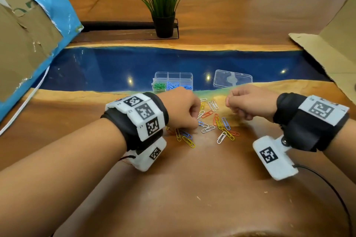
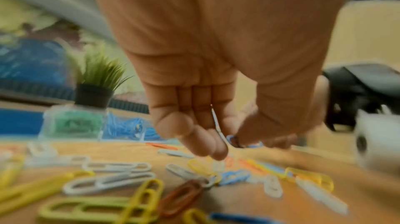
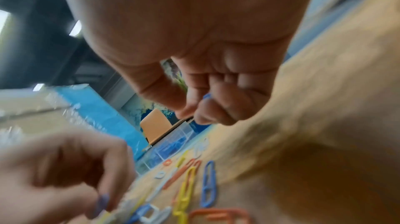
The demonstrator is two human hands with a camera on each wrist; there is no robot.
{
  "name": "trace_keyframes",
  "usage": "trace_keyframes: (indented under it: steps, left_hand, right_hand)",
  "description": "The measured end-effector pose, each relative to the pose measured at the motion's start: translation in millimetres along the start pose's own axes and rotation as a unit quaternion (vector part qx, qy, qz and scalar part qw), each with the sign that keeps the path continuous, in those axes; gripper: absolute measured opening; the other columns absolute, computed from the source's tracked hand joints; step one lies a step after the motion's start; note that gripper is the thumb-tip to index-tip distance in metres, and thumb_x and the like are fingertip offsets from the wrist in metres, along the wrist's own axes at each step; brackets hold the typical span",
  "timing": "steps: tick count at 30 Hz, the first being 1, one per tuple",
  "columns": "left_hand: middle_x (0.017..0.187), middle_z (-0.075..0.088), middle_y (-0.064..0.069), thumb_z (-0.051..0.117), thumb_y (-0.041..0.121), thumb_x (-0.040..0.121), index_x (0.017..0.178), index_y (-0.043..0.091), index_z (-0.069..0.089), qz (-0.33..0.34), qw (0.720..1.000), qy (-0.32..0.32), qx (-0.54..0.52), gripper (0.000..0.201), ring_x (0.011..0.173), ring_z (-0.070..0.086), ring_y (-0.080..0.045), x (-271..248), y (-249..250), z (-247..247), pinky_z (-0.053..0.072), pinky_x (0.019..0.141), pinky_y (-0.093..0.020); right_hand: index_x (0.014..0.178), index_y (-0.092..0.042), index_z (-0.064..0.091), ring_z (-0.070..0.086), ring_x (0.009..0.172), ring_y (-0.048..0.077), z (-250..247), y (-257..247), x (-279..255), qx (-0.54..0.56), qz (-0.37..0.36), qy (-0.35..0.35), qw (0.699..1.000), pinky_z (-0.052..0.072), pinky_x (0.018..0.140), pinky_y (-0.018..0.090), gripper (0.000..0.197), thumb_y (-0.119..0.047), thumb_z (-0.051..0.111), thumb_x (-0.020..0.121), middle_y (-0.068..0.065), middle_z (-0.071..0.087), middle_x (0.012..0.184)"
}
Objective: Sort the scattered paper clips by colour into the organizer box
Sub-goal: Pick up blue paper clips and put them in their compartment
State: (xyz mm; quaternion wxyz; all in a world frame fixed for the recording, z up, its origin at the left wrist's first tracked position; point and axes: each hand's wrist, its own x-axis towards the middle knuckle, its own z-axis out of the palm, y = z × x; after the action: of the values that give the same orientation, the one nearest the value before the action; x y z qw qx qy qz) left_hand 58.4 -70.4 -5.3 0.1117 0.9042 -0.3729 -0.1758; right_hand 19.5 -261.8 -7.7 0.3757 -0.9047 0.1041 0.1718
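Loose paper clips [image 1: 217, 121] in yellow, orange, white and blue lie scattered on the wooden table, just in front of the clear organizer box [image 1: 189, 75]. The box holds green clips [image 1: 159, 85] in its left compartment and blue clips [image 1: 177, 85] beside them. My left hand [image 1: 194, 121] reaches down into the pile, and in the left wrist view it [image 2: 232, 142] pinches a blue clip [image 2: 231, 138]. My right hand [image 1: 230, 102] hovers right of the pile with curled fingers. In the right wrist view it [image 3: 194, 114] pinches another blue clip [image 3: 206, 96].
The box's clear lid [image 1: 232, 79] lies to its right on the blue resin strip. A potted plant [image 1: 163, 2] stands behind. Cardboard sheets [image 1: 327, 48] rise at the right, and blue-edged cardboard [image 1: 28, 34] at the left. A white cable [image 1: 23, 106] runs along the left.
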Motion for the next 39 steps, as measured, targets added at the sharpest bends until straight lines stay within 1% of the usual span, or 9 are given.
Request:
trace_keyframes:
  steps: [3, 6, 10, 13, 15, 20, 24, 28, 39]
  left_hand:
    - [0.073, 0.064, 0.006, 0.061, 0.014, 0.079, 0.089, 0.018, 0.065, -0.023, 0.996, 0.017, -0.087, 0.011, 0.06, 0.055, -0.006, 0, -4, -4, 0.045, 0.061, -0.02]
    - [0.07, 0.063, 0.006, 0.054, 0.006, 0.083, 0.096, 0.022, 0.062, -0.042, 0.982, -0.02, -0.183, 0.022, 0.056, 0.058, -0.013, -1, -9, -7, 0.046, 0.052, -0.014]
    - [0.068, 0.054, -0.005, 0.039, -0.006, 0.087, 0.077, 0.014, 0.057, -0.053, 0.924, -0.048, -0.375, 0.029, 0.056, 0.056, -0.014, -4, -15, -7, 0.052, 0.052, -0.018]
    - [0.065, 0.049, -0.006, 0.042, 0.008, 0.074, 0.069, 0.01, 0.049, -0.08, 0.899, -0.041, -0.429, 0.009, 0.052, 0.055, -0.015, -7, -13, -4, 0.05, 0.045, -0.019]
    - [0.061, 0.047, -0.004, 0.041, 0.017, 0.063, 0.069, 0.011, 0.048, -0.098, 0.907, -0.047, -0.406, 0.011, 0.046, 0.051, -0.013, -9, -14, -3, 0.043, 0.042, -0.019]
    - [0.051, 0.048, 0.013, 0.061, 0.018, 0.082, 0.078, 0.024, 0.06, -0.046, 0.991, -0.049, -0.116, 0.007, 0.049, 0.045, -0.001, -18, -14, 0, 0.034, 0.053, -0.016]
    - [0.074, 0.046, 0.013, 0.064, 0.024, 0.083, 0.099, 0.027, 0.068, -0.018, 0.997, -0.047, 0.05, 0.017, 0.077, 0.046, -0.008, -23, -4, 8, 0.035, 0.067, -0.021]
    - [0.066, 0.044, 0.014, 0.058, 0.019, 0.086, 0.094, 0.022, 0.069, -0.011, 0.997, -0.041, 0.06, 0.013, 0.076, 0.045, -0.011, -22, -2, 9, 0.033, 0.061, -0.02]
    - [0.066, 0.041, 0.013, 0.056, 0.015, 0.083, 0.093, 0.022, 0.062, -0.016, 0.998, -0.016, 0.054, 0.013, 0.078, 0.046, -0.014, -22, -9, 8, 0.031, 0.055, -0.023]
  right_hand:
    - [0.073, -0.022, 0.063, 0.055, 0.068, 0.013, 3, 1, -1, -0.215, -0.016, -0.003, 0.977, 0.044, 0.063, 0.024, 0.013, -0.031, 0.065, 0.082, -0.006, 0.061, 0.069]
    - [0.075, -0.023, 0.065, 0.054, 0.073, 0.012, 10, -6, -3, -0.283, -0.02, 0.014, 0.959, 0.038, 0.056, 0.018, 0.013, -0.034, 0.07, 0.079, -0.01, 0.058, 0.069]
    - [0.075, -0.023, 0.065, 0.053, 0.075, 0.014, 13, -14, -1, -0.29, -0.028, 0.03, 0.956, 0.034, 0.052, 0.014, 0.007, -0.02, 0.066, 0.081, -0.013, 0.052, 0.065]
    - [0.08, -0.023, 0.065, 0.054, 0.076, 0.014, 16, -16, 0, -0.31, -0.028, 0.022, 0.95, 0.04, 0.056, 0.019, 0.004, -0.02, 0.067, 0.079, -0.012, 0.052, 0.068]
    - [0.084, -0.023, 0.062, 0.054, 0.078, 0.015, 19, -16, 0, -0.322, -0.025, 0.016, 0.946, 0.042, 0.058, 0.022, 0.009, -0.024, 0.069, 0.078, -0.011, 0.05, 0.071]
    - [0.08, -0.022, 0.065, 0.056, 0.073, 0.015, 15, -18, 1, -0.291, -0.005, -0.005, 0.957, 0.041, 0.053, 0.019, 0.006, -0.021, 0.069, 0.077, -0.007, 0.058, 0.071]
    - [0.086, -0.01, 0.071, 0.058, 0.055, 0.014, 4, -21, 5, -0.108, 0.011, -0.025, 0.994, 0.051, 0.06, 0.02, 0.011, -0.011, 0.06, 0.084, 0.003, 0.062, 0.065]
    - [0.074, -0.004, 0.064, 0.043, 0.053, 0.015, 12, -27, 9, 0.089, 0.035, -0.032, 0.995, 0.04, 0.045, 0.019, 0.023, -0.002, 0.047, 0.089, 0.007, 0.046, 0.059]
    - [0.08, -0.026, 0.059, 0.04, 0.056, 0.002, 53, -50, 3, -0.297, -0.13, -0.031, 0.945, 0.028, 0.049, 0.019, 0.008, -0.028, 0.068, 0.08, -0.009, 0.045, 0.06]
